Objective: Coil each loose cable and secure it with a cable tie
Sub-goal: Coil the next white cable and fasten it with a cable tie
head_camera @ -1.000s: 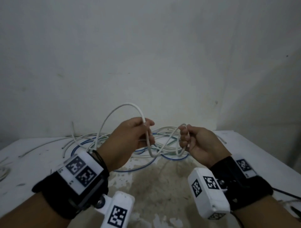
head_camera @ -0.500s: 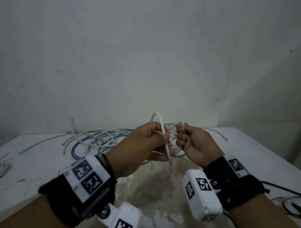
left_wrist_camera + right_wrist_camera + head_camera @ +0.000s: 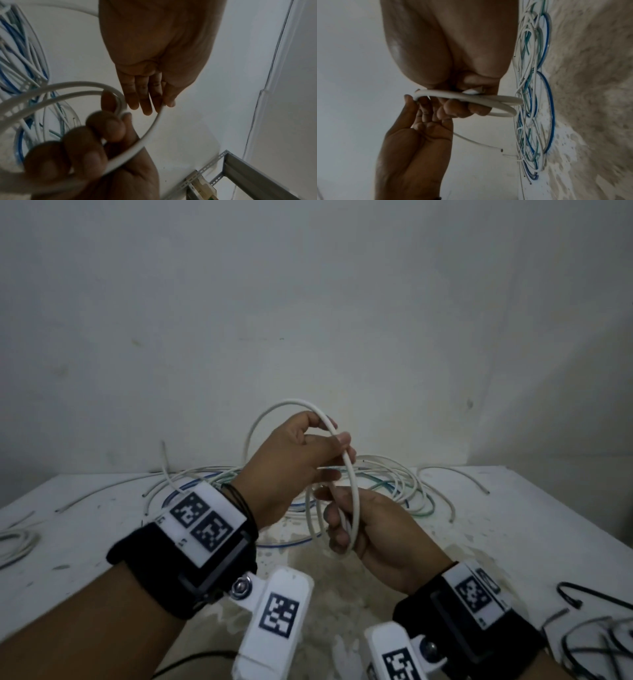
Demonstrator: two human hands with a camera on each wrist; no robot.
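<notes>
A stiff white cable [image 3: 356, 494] is held in the air as a small coil of about two turns, above the table's middle. My right hand [image 3: 337, 529] grips the coil's lower side, fingers curled round the strands [image 3: 488, 98]. My left hand [image 3: 334, 440] is just above it and pinches the top of the newest loop between thumb and fingertips. In the left wrist view the cable [image 3: 153, 128] arcs from my left fingertips [image 3: 154, 105] down into my right fist [image 3: 96, 135]. The right wrist view has my left hand [image 3: 416, 102] palm-up under my right hand [image 3: 462, 108].
A tangle of loose white, blue and green cables [image 3: 394, 484] lies on the white table [image 3: 513, 525] behind my hands. Black cable ties [image 3: 575, 597] lie at the front right, a small white coil [image 3: 17, 542] at the left edge. A wall stands close behind.
My hands were apart with a slack strand between them, then met. Now my left hand has risen with a fresh loop and my right hand sits lower, holding the coil.
</notes>
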